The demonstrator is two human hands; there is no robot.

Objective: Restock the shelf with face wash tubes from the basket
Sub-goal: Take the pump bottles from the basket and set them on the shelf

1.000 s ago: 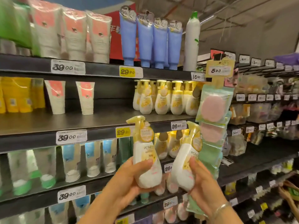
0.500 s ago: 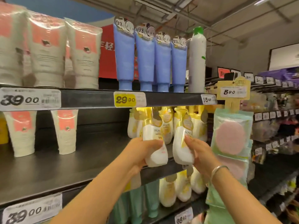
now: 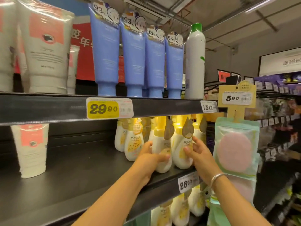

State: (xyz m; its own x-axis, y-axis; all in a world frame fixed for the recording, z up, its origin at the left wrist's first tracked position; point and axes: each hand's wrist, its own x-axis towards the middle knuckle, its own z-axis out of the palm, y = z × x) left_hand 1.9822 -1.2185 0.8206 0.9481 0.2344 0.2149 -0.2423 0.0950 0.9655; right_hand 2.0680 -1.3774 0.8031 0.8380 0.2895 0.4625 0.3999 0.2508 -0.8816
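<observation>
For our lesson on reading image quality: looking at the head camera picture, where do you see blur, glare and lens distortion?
Head view: the white tubes at top left are smeared by motion blur; glare streaks their wrap and the blue tubes; the shelf edge bows, a wide-angle effect; the pump bottles under the shelf glow yellow; both hands look fairly sharp.

Glossy smooth plastic pump bottles (image 3: 162,154) stand on a matt dark shelf (image 3: 81,173) beside clear-wrapped tubes (image 3: 47,51).
</observation>
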